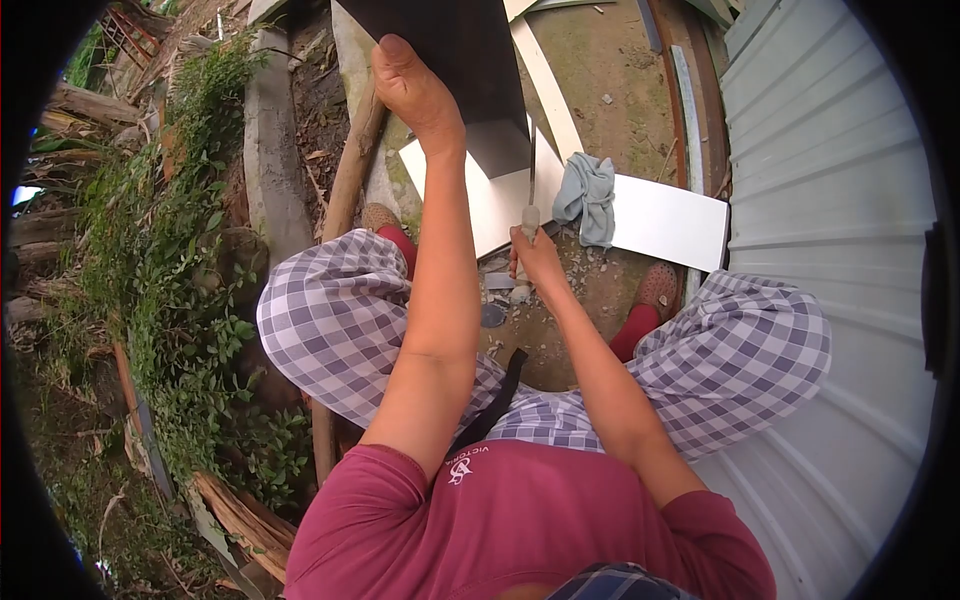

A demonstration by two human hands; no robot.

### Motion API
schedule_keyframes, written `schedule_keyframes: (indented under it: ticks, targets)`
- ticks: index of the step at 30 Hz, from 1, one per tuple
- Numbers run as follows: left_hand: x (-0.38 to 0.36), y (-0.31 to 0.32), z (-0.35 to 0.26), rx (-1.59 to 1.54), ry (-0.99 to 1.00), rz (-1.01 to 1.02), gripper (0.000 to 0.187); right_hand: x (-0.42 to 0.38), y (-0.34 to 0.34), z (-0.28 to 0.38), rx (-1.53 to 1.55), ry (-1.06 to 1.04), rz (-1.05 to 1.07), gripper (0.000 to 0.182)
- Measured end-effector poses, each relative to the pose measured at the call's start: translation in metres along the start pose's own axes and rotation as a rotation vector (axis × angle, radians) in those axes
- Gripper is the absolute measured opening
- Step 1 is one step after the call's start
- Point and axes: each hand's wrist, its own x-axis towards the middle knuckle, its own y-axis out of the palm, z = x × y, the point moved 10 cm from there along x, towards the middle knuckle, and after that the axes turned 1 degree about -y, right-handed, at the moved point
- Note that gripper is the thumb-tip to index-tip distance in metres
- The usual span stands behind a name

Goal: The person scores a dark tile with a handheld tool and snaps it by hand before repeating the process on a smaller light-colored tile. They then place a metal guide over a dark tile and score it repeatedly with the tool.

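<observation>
My left hand (418,95) grips the left edge of a large dark panel (455,50), its thumb on the near face and its fingers hidden behind. The panel stands tilted, its lower end over a white board (490,215) on the ground. My right hand (540,258) is closed round the pale, translucent handle of a screwdriver (531,215). Its thin shaft points up along the panel's right edge, and I cannot make out whether the tip touches it. Right of the screwdriver, a grey-green cloth (588,198) lies bunched on another white board (670,222).
My knees and shoes (657,288) frame the work spot. Small stones and a dark round disc (493,316) lie between my feet. A corrugated metal sheet (820,200) rises at right. Left are a wooden pole (352,180), a concrete beam (272,150) and green plants (185,280).
</observation>
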Motion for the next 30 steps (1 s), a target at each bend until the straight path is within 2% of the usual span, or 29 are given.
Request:
schedule_keyframes:
  ticks: [11,17,30]
  targets:
    - [-0.003,0.000,0.019,-0.020,-0.043,0.014,0.060,0.006,-0.004,-0.010,-0.016,-0.015,-0.017,0.030]
    - [-0.004,-0.002,0.019,-0.008,-0.051,0.000,0.061,0.006,-0.006,-0.017,-0.005,0.047,-0.027,0.029]
    - [-0.005,-0.002,0.014,0.019,-0.055,-0.013,0.060,0.008,-0.005,-0.019,-0.007,0.037,-0.020,0.031]
